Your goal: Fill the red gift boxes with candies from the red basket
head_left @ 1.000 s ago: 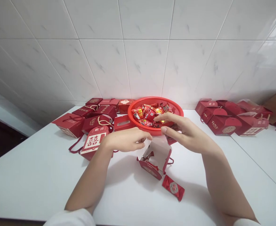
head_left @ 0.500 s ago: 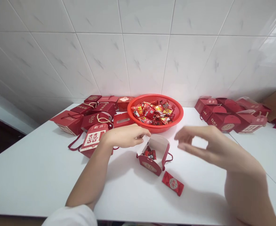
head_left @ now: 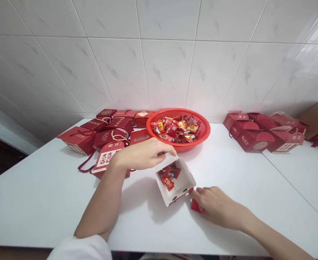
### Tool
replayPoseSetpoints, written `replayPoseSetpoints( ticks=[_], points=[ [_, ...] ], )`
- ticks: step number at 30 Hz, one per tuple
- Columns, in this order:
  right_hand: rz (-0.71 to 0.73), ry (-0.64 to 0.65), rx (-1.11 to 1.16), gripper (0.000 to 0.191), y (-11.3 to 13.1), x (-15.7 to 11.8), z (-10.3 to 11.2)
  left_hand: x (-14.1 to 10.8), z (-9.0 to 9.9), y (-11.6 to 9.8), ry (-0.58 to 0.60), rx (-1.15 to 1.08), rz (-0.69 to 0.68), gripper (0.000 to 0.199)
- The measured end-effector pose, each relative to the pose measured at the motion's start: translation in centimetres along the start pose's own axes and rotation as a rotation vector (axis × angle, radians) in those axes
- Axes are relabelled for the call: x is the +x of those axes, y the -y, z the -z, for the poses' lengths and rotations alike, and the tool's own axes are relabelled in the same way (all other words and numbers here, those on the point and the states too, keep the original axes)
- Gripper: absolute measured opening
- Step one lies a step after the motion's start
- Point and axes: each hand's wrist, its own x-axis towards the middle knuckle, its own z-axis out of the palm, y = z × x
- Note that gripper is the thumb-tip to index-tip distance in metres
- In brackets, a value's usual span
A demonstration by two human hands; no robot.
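Observation:
An open red box (head_left: pixel 184 175) with a white inside stands tilted at the middle of the table, and several red wrapped sweets (head_left: pixel 170 173) lie in it. My left hand (head_left: pixel 150 153) pinches the box's far left flap between thumb and fingers. Right of the box, my right hand (head_left: pixel 215 206) is closed over a red wrapped packet (head_left: pixel 196 206) on the table, hiding part of it. Its fingertips are beside the box's near right corner.
Behind the box sits a red basket (head_left: pixel 179 145) of wrapped sweets. Closed red gift boxes (head_left: pixel 106 159) crowd the left, and more red boxes (head_left: pixel 256 139) stand at the right. A brown carton (head_left: pixel 317 119) is at the far right, against the tiled wall (head_left: pixel 167 76).
My right hand has come down and left onto the packet, closing over it. The box has tipped so its inside shows more, with my left hand still at its flap.

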Motion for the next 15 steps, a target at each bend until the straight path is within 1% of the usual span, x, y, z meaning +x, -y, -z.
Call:
replayPoseSetpoints(
  ticks=[2, 3, 4, 5, 6, 8, 9, 10, 11, 13, 15],
  points=[
    [0.015, 0.017, 0.036, 0.028, -1.5, -1.6, 2.1, 0.1, 0.0, 0.0, -0.016, -0.014, 0.001, 0.035],
    [0.006, -0.019, 0.096, 0.022, -2.3, -2.5, 3.4, 0.1, 0.0, 0.1, -0.025, -0.017, -0.003, 0.035],
    [0.018, -0.091, 0.167, 0.019, -2.8, -3.3, 4.7, 0.3, 0.0, 0.2, -0.035, -0.021, -0.011, 0.035],
    [0.054, -0.194, 0.241, 0.020, -3.2, -4.0, 6.0, 0.4, -0.1, 0.2, -0.045, -0.024, -0.020, 0.034],
    [0.103, -0.328, 0.300, 0.024, -3.4, -4.4, 7.1, 0.5, -0.1, 0.3, -0.055, -0.028, -0.029, 0.033],
    [0.209, -0.611, 0.366, 0.038, -3.0, -4.5, 8.8, 0.7, -0.3, 0.4, -0.067, -0.040, -0.034, 0.032],
    [0.247, -0.713, 0.368, 0.043, -2.5, -4.1, 9.3, 0.8, -0.3, 0.4, -0.069, -0.046, -0.033, 0.030],
    [0.271, -0.773, 0.350, 0.046, -2.0, -3.6, 9.7, 0.9, -0.3, 0.4, -0.071, -0.051, -0.031, 0.029],
    [0.282, -0.794, 0.315, 0.047, -1.5, -3.0, 9.9, 0.9, -0.4, 0.4, -0.072, -0.055, -0.030, 0.028],
    [0.285, -0.779, 0.218, 0.046, -0.6, -1.8, 10.1, 0.8, -0.4, 0.3, -0.073, -0.058, -0.031, 0.026],
    [0.281, -0.780, 0.136, 0.046, -0.3, -1.1, 10.3, 0.8, -0.4, 0.3, -0.070, -0.057, -0.031, 0.025]
  ],
)
